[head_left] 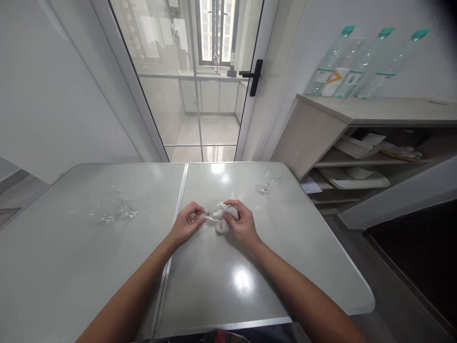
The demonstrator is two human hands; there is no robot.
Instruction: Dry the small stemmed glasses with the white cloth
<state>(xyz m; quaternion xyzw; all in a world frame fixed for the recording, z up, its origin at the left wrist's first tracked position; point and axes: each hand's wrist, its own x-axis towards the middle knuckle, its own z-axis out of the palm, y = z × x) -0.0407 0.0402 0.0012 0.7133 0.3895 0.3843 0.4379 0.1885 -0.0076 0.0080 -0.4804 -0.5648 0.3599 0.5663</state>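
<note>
My left hand (186, 223) is closed around the foot end of a small clear stemmed glass (195, 217), held on its side over the middle of the table. A white cloth (222, 225) is bunched in my right hand (245, 225), its fingers wrapped over it. The cloth covers the bowl end of the glass, so that part is mostly hidden. To the right, another clear stemmed glass (264, 190) stands on the table. Several transparent glasses (119, 207) sit grouped on the left half; their outlines are hard to make out.
The pale glossy table (214, 281) has a metal-edged seam left of centre. Beyond its far edge is a glass door (217, 95) with a black handle (255, 76). A wooden cabinet (300, 128) at right bears clear bottles (353, 78) with green caps.
</note>
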